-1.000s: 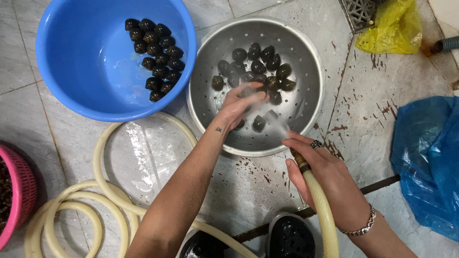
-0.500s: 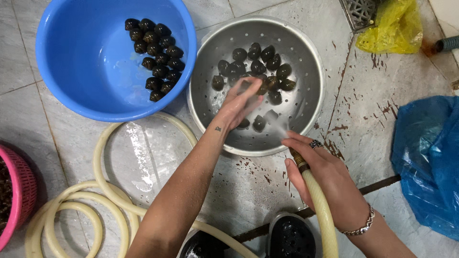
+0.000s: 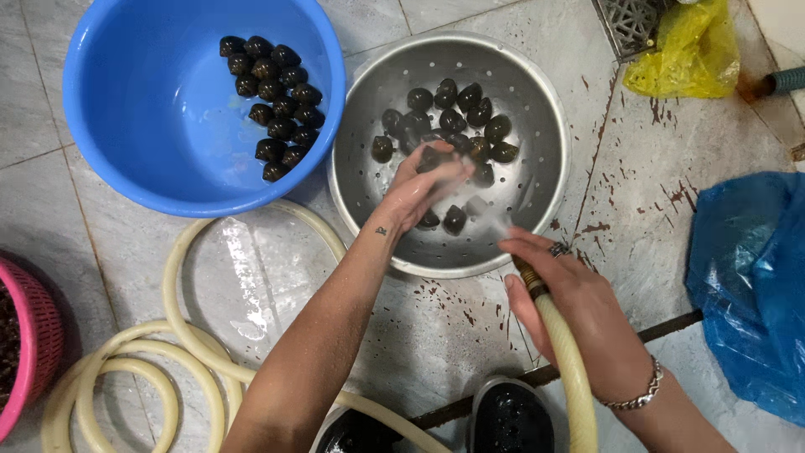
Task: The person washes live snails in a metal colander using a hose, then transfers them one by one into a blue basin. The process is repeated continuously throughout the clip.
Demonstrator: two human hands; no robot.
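Observation:
A metal colander (image 3: 537, 101) on the tiled floor holds several dark round snails (image 3: 470, 126). My left hand (image 3: 419, 189) reaches into it, fingers closed around one dark snail under a spray of water. My right hand (image 3: 570, 302) grips the end of a cream hose (image 3: 570, 377) at the colander's near rim, and water sprays from it onto my left hand. To the left, a blue plastic basin (image 3: 151, 109) holds several more dark snails (image 3: 272, 105) against its right wall.
The cream hose lies coiled (image 3: 168, 335) on the wet tiles at lower left. A pink basket (image 3: 33, 352) sits at the left edge. A blue plastic bag (image 3: 755, 285) lies right, a yellow bag (image 3: 679, 59) and floor drain (image 3: 629, 21) upper right. Black shoes (image 3: 511, 419) show below.
My left hand has shifted slightly among the snails in the colander and turned the one it holds under the spray. My right hand and the hose have stayed in place.

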